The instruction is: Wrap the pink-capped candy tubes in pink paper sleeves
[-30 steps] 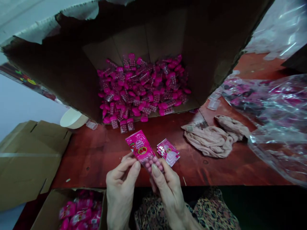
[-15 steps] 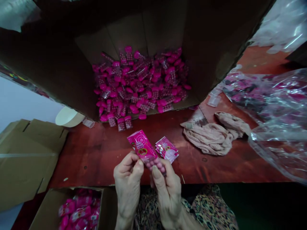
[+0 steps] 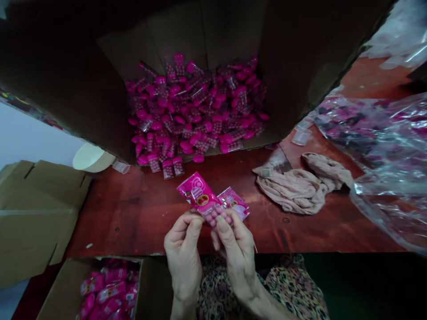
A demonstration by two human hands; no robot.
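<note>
A pink printed sleeve (image 3: 197, 191) is held tilted above the table, with a small clear container of pink balls (image 3: 215, 216) at its lower end. My right hand (image 3: 240, 255) is closed around that lower end, thumb pressed on the balls. Thumb and forefinger of my left hand (image 3: 184, 251) pinch the sleeve's lower left edge; the exact contact is partly hidden. Just behind my right fingers, a few flat pink sleeves (image 3: 235, 203) lie on the red-brown table (image 3: 140, 218).
A large carton (image 3: 293, 53) on its side holds a heap of pink-capped containers (image 3: 196, 111). Lower left, a box (image 3: 60, 289) contains pink packed items (image 3: 111, 291). A crumpled cloth (image 3: 293, 189), clear plastic bags (image 3: 387, 178), folded cardboard (image 3: 36, 222) and a pale scoop (image 3: 91, 158) lie around.
Both hands and the sleeve have shifted slightly right and up in view. My left fingertips have moved in closer beneath the sleeve's edge. My right hand keeps its grip.
</note>
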